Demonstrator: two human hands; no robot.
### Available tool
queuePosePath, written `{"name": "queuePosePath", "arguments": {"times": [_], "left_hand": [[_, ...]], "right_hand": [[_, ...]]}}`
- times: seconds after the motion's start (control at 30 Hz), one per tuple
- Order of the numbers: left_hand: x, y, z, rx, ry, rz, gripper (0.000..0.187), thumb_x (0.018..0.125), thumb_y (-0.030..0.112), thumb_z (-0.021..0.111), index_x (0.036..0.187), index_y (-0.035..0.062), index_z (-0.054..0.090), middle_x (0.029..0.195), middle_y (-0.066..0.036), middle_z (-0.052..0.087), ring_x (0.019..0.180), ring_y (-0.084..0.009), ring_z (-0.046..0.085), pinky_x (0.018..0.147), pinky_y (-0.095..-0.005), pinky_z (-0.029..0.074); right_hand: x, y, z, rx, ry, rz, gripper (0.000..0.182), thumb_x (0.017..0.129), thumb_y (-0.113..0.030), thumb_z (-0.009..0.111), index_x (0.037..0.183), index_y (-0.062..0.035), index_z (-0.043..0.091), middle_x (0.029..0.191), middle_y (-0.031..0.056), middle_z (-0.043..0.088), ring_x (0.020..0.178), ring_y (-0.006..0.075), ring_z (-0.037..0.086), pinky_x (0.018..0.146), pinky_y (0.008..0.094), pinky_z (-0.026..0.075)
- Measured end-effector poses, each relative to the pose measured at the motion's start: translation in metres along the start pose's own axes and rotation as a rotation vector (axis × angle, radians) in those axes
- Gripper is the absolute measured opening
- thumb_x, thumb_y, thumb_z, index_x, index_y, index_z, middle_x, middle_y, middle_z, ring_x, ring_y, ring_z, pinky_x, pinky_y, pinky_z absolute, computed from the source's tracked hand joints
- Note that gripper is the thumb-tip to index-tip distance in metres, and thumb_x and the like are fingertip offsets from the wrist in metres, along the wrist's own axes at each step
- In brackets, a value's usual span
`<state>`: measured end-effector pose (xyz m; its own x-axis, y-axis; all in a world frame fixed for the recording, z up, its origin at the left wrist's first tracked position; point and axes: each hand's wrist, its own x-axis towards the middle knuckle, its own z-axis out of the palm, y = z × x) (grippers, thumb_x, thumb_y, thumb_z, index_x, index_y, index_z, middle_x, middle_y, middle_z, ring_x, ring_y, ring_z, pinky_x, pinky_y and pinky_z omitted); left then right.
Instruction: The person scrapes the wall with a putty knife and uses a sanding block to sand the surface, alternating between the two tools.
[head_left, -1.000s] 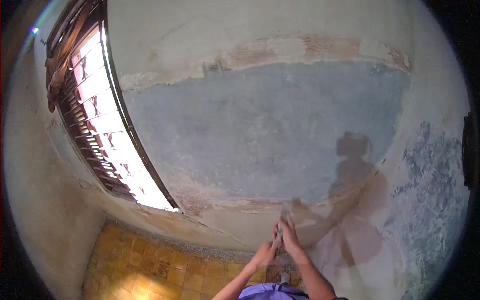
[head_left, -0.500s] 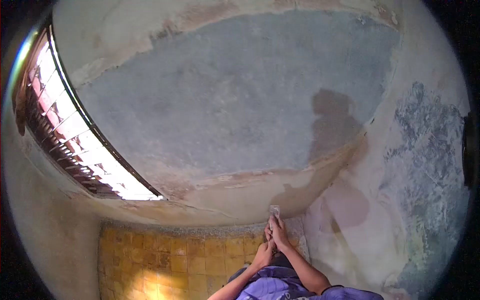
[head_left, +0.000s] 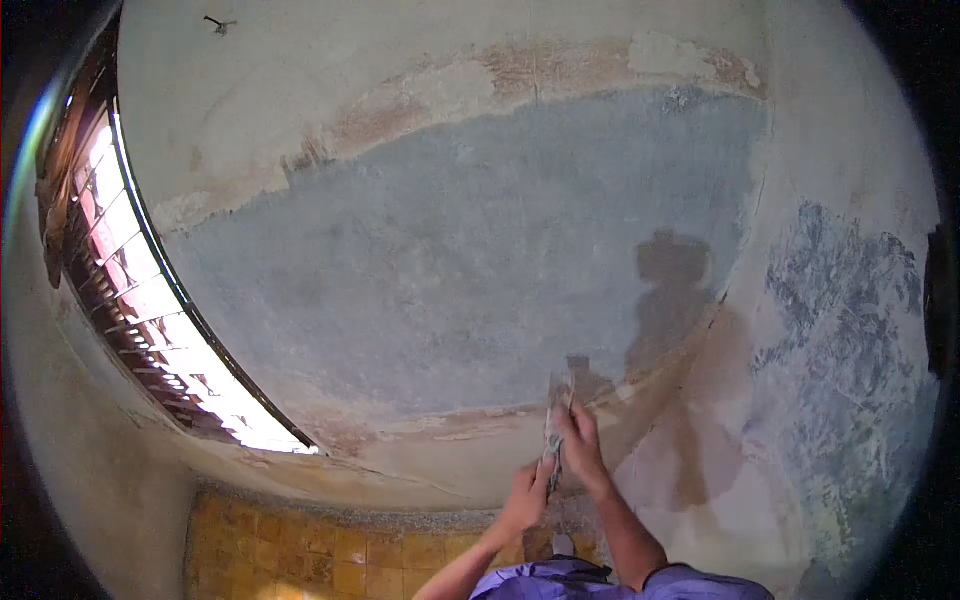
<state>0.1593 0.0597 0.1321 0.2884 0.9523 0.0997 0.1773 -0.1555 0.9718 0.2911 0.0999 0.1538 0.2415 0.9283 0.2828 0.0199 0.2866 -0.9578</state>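
A scraper point(head_left: 552, 434) with a flat, pale, smeared blade points up and away from me, close in front of the wall. Its blade is blurred by motion. My left hand point(head_left: 527, 497) is closed around the lower end of the scraper. Higher up, my right hand point(head_left: 582, 442) grips the scraper near its blade, fingers curled at its right side. Part of the handle is hidden by my fingers. Behind the blade stands the wall's large grey patch point(head_left: 450, 270), bordered by rough, brownish, chipped bands.
A barred window point(head_left: 165, 310) lets bright light in at the left. The right wall point(head_left: 845, 370) has blotchy blue-grey patches. Yellow tiles point(head_left: 350, 560) cover the floor below. My shadow point(head_left: 672, 290) falls on the wall, and a small hook point(head_left: 218, 24) sticks out at the upper left.
Both hands have risen with the scraper, its blade now over the lower edge of the grey patch. My hands are farther apart along it. The view has tilted up.
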Motion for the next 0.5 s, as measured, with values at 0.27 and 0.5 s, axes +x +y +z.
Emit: {"name": "queuePosePath", "arguments": {"times": [0.27,0.5], "left_hand": [[0.092,0.167,-0.028,-0.032,0.137,0.312,0.053,0.103,0.039,0.036,0.074,-0.0020,0.052,0.056,-0.007,0.048,0.053,-0.0188,0.049,0.053,-0.0369,0.040],[0.138,0.242,-0.046,-0.210,0.121,0.343,0.055,0.102,0.049,0.034,0.076,0.0042,0.054,0.057,-0.002,0.050,0.044,-0.0104,0.042,0.040,-0.0274,0.034]], "right_hand": [[0.145,-0.173,0.017,-0.078,0.078,-0.525,0.033,0.097,-0.028,0.055,0.085,0.0022,0.057,0.071,0.0000,0.052,0.071,0.0077,0.045,0.063,0.0276,0.041],[0.210,-0.254,0.040,-0.135,0.186,-0.664,0.042,0.090,-0.028,0.064,0.068,0.0067,0.059,0.055,0.0053,0.054,0.056,0.0082,0.043,0.051,0.0328,0.040]]}}
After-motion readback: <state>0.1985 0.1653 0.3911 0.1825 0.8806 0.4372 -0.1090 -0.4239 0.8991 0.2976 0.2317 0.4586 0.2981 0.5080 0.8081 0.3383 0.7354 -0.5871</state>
